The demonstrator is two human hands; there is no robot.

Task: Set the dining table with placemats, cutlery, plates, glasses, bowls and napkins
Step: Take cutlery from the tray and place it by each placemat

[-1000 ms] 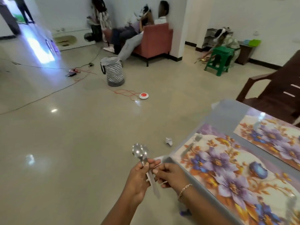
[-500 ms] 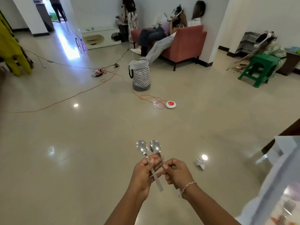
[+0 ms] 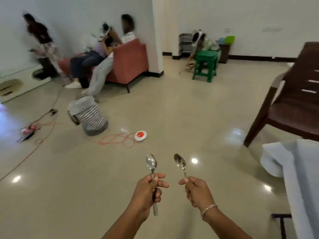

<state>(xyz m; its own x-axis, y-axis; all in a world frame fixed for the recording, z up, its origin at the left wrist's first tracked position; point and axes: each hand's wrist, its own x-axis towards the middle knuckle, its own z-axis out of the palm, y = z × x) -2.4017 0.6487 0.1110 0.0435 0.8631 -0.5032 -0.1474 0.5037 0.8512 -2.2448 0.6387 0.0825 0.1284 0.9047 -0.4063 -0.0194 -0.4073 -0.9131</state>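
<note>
While both spoons are being carried upright over the floor (image 3: pixel 172 109), the left hand (image 3: pixel 148 188) is wrapping its grip fully round the handle of the left spoon (image 3: pixel 151 163), with the handle end protruding below the fist. The right hand (image 3: pixel 198 192) is pinching the neck of the right spoon (image 3: pixel 180 163) between thumb and curled fingers. The two spoon bowls are standing apart, not touching. Neither spoon is lying on the bench (image 3: pixel 303 169), whose cloth-covered corner is showing at the right edge, near the right forearm. The likely fault from here is a dropped spoon: the right-hand grip is sitting high on a thin, smooth neck, so a quick swing toward the bench could be levering it loose. Further out, a brown chair (image 3: pixel 293 104) is standing beside the bench corner and may be obstructing the approach. Beyond, an orange cable (image 3: pixel 117 141), a red-and-white unit (image 3: pixel 140 135) and a patterned basket (image 3: pixel 89 116) are lying on the floor, posing a trip hazard. Farthest off, a red sofa (image 3: pixel 129 61) and a green stool (image 3: pixel 206 63) are standing near the wall.
</note>
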